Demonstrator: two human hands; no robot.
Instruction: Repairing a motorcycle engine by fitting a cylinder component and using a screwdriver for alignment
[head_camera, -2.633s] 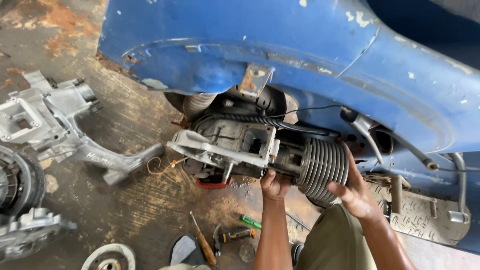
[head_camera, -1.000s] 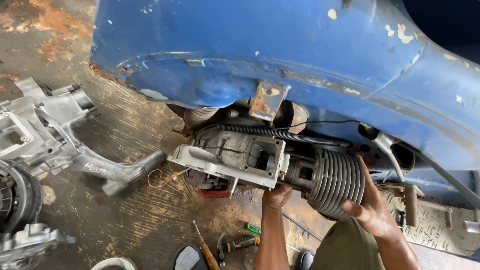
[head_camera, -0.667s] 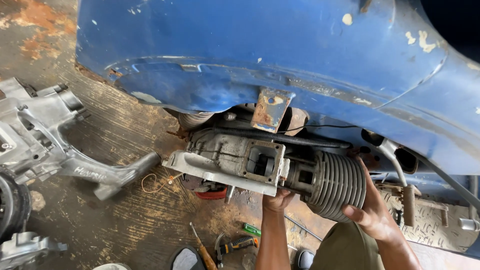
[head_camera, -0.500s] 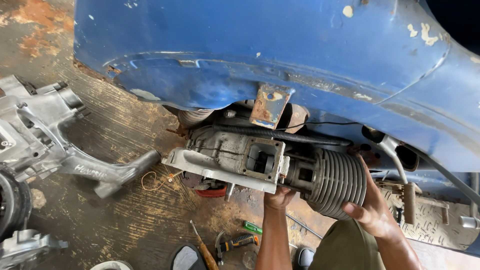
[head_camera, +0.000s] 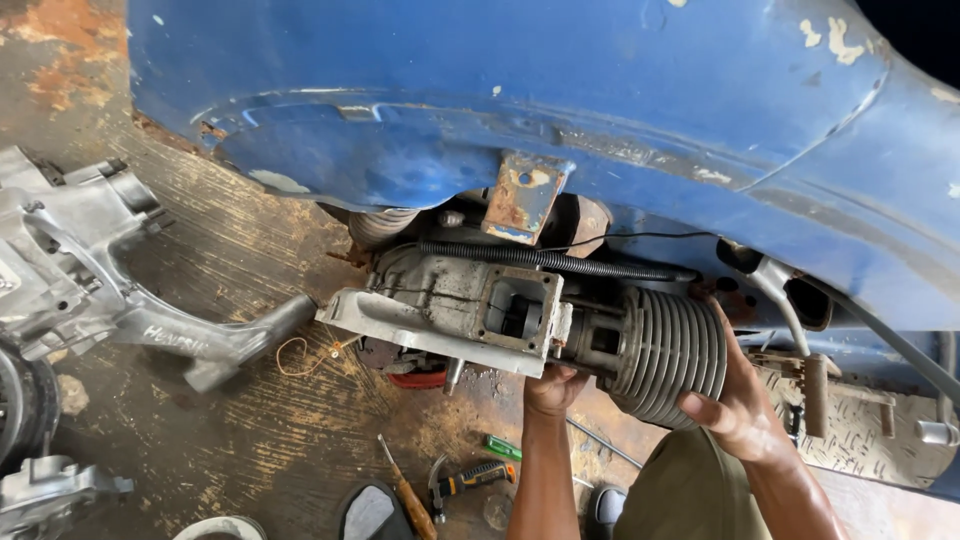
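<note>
A grey scooter engine with a finned cylinder hangs under the blue scooter body. My left hand presses up against the underside of the engine case beside the cylinder. My right hand wraps around the far end of the finned cylinder. A rusty bracket on the body sits just above the engine, and a black coil spring runs along the engine's top.
A bare aluminium engine case lies on the stained floor at the left. A wooden-handled screwdriver, a black and orange tool and a green tool lie near my knees. The scooter's footboard is at the right.
The view has shifted and the engine now sits a little higher and closer under the body. Both hands have kept their grip on the engine and cylinder.
</note>
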